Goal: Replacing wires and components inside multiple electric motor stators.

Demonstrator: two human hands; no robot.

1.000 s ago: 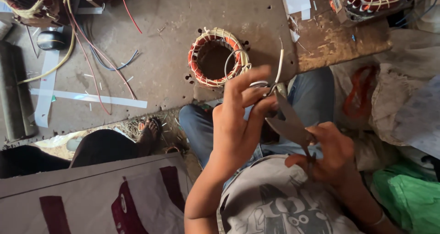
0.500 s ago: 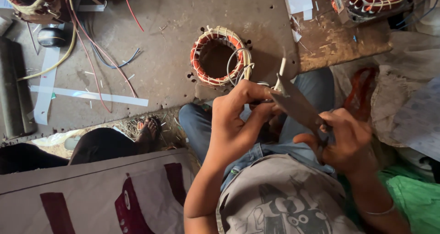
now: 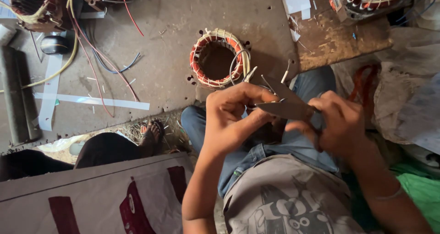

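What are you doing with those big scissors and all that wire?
A person sits on the floor with scissors in the right hand, blades open. The left hand pinches thin pale wires at the blades. Those wires lead to a round motor coil, wound in reddish-orange and cream, lying on the grey board just ahead. Two more coils sit at the top corners, with loose red and yellow wires and white strips scattered on the board.
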